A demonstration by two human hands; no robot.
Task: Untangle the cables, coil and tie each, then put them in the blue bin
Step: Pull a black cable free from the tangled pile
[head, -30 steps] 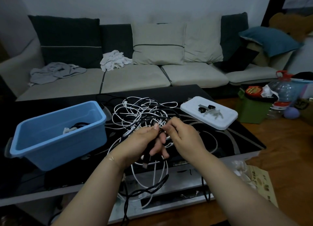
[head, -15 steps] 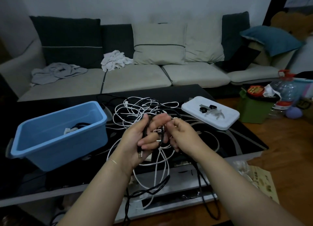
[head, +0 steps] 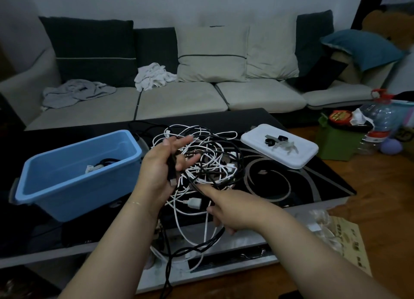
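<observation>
A tangle of white and black cables lies on the black glass table and spills over its front edge. My left hand, raised over the tangle with fingers spread, holds a black cable whose plug end hangs at the palm. My right hand is lower, near the table's front edge. Its index finger points into the tangle, and its other fingers curl round a stretch of black cable that loops down below. The blue bin stands to the left with coiled cables inside.
A white lid with several cable ties lies at the table's right. A sofa with cushions and crumpled cloths runs behind the table. A green box, a water bottle and other clutter stand on the wooden floor at right. Papers lie by the table's right corner.
My hands have parted. The right hand dropped toward the table's front edge, drawing black cable down. The left hand stayed up and spread its fingers.
</observation>
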